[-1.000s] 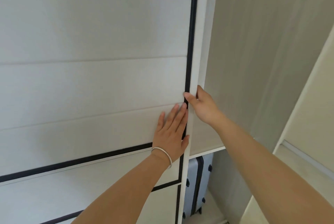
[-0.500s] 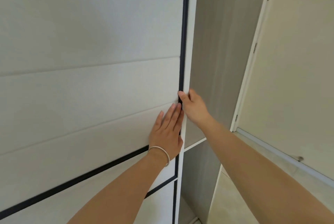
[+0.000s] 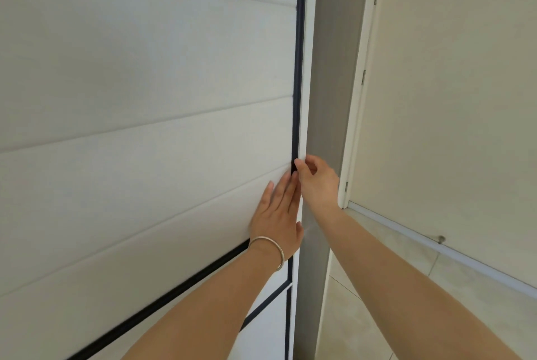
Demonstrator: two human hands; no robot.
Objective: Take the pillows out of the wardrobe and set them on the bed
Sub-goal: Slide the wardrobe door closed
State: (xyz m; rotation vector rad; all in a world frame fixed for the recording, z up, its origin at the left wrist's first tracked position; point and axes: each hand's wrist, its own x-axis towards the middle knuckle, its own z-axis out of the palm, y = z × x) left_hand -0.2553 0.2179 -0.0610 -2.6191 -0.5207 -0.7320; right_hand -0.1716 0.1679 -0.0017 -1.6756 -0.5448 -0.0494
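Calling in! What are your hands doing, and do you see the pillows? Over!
Left hand flat on the wardrobe door. Right hand pinching the door's edge. No pillows in view. Door covers nearly the whole opening.

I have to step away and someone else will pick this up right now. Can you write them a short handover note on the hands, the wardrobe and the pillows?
Left hand: flat, fingers straight, pressing on the face of the wardrobe door near its right edge; a bracelet on the wrist.
Right hand: fingers curled round the door's right edge, thumb on the black trim.
Wardrobe: only a narrow grey strip of the inside shows beside the door.
Pillows and bed: not in view.
Done: nothing visible beyond taking hold of the door.
Left: get at the pillows, take them out, set them on the bed.
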